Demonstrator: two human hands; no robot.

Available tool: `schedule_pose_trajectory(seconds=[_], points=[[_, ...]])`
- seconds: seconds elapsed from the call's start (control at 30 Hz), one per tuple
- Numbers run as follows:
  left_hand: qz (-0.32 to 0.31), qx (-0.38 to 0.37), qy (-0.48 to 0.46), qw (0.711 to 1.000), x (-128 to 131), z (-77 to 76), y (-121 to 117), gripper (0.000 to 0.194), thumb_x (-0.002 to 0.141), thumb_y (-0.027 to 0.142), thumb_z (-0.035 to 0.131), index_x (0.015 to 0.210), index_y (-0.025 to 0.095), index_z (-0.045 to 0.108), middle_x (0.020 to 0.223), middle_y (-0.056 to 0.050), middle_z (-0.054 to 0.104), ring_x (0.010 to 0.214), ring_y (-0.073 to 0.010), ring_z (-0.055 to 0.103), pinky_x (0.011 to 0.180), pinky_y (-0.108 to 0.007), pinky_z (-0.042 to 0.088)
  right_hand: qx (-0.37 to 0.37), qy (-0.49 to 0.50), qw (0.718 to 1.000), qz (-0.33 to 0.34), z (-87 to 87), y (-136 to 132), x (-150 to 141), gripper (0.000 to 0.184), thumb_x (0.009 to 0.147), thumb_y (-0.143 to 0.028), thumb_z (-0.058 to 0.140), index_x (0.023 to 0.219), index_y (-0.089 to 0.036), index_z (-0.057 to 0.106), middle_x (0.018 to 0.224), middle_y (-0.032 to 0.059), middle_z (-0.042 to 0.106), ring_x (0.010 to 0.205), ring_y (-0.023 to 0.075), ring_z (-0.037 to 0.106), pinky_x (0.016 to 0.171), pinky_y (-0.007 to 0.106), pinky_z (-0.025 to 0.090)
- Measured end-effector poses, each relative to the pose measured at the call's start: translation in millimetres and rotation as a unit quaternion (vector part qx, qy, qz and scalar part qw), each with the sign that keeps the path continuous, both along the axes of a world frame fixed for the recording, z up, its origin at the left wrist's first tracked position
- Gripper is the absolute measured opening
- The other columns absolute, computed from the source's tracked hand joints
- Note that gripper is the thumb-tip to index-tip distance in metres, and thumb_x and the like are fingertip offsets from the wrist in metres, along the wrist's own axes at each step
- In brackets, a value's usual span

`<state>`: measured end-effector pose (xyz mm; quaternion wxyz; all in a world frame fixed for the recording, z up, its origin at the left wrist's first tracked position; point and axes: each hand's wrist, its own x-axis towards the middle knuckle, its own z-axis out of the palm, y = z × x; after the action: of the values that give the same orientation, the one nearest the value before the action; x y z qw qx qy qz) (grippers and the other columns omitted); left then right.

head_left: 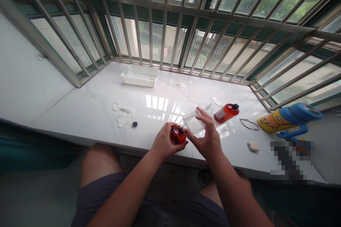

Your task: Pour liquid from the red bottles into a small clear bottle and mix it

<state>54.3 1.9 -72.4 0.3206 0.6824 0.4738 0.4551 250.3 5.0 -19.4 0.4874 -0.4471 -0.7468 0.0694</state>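
My left hand (167, 138) is wrapped round a red bottle (177, 135) at the table's front edge. The bottle's top, with a dark part on it, points up toward me. My right hand (206, 133) is just right of it, thumb and fingers spread round a clear container (192, 122). Its thumb tip is close to the top of the red bottle; whether they touch is hard to tell. A second red bottle (227, 113) with a white label and black cap lies beyond my right hand. Left of my left hand is a small black cap (134, 124).
A white basket (140, 82) stands at the back. Crumpled white tissues (124, 115) lie on the left, more tissue (216, 101) further right. On the right are a thin loop (249, 124), a beige piece (253, 147) and a blue-and-yellow flask (287, 117). Metal bars (165, 39) line the window.
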Motion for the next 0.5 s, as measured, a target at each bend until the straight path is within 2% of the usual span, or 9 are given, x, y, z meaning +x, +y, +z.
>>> schedule_pose_trajectory(seconds=[0.5], points=[[0.003,-0.001,-0.002,1.000,-0.3,0.0,-0.3,0.066,0.071,0.043,0.092,0.122,0.026,0.055,0.116,-0.005,0.068,0.100,-0.0259,0.070,0.091,-0.041,0.060,0.004,-0.012,1.000,0.002,1.0,1.0,1.1,0.056,0.091,-0.029,0.082,0.137,-0.028,0.051,0.161,0.0154,0.051,0.147,0.0349,0.054,0.114,0.062,0.055]])
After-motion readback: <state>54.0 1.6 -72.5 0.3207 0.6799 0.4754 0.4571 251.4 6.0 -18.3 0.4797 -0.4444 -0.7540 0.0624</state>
